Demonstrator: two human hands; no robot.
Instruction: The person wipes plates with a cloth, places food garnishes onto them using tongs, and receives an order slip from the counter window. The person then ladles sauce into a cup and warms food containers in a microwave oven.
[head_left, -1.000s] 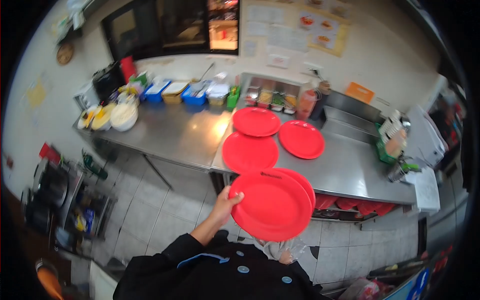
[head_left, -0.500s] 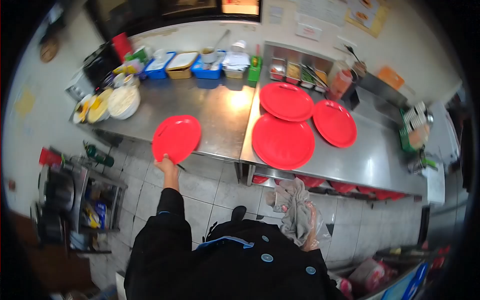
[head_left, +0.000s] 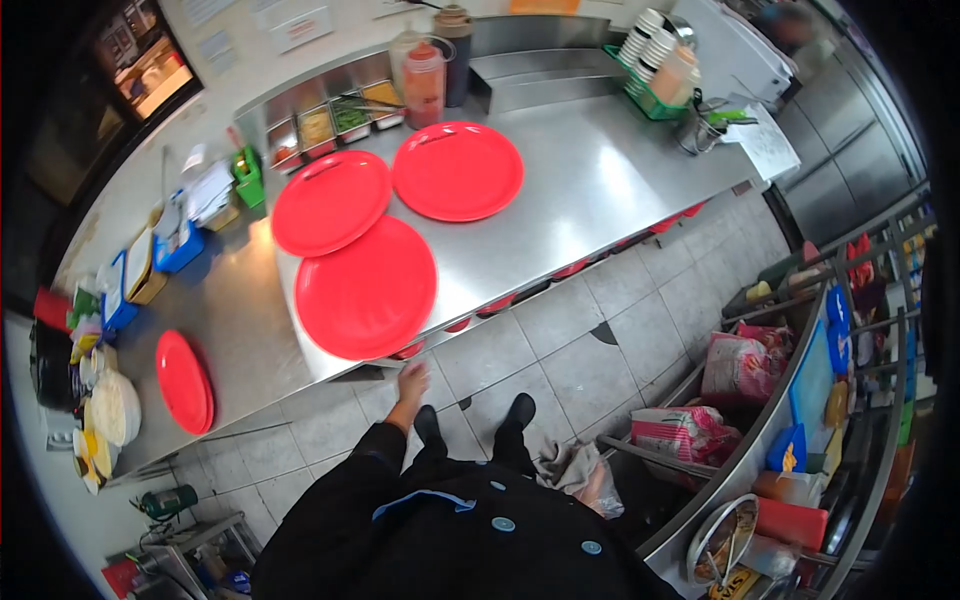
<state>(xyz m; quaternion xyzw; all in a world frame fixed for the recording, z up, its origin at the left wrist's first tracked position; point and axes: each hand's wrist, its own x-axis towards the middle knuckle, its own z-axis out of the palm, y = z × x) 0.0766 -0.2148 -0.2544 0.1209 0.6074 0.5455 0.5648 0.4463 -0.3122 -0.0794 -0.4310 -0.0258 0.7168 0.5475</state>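
My left hand (head_left: 411, 384) is stretched forward, just short of the front edge of the steel counter. It holds nothing, and its fingers look loosely extended though slightly blurred. Close to my body, my right hand (head_left: 597, 492), apparently in clear plastic, grips a grey cloth (head_left: 563, 465). Three red plates lie together on the counter: a near plate (head_left: 367, 290), a back-left plate (head_left: 332, 203) overlapping it, and a back-right plate (head_left: 458, 171). Another red plate (head_left: 184, 382) sits alone on the left counter, near its front edge.
Behind the plates stand metal ingredient trays (head_left: 317, 130) and a red-filled squeeze bottle (head_left: 424, 87). A green basket (head_left: 655, 95) holds stacked cups and bottles. On the left is a large white bowl (head_left: 115, 408). A metal-edged unit with pink-and-white packages (head_left: 685, 434) stands at right.
My left hand has let go of the red plate, which now rests on the left counter. My view has turned right, and the hand with the cloth has dropped lower in view.
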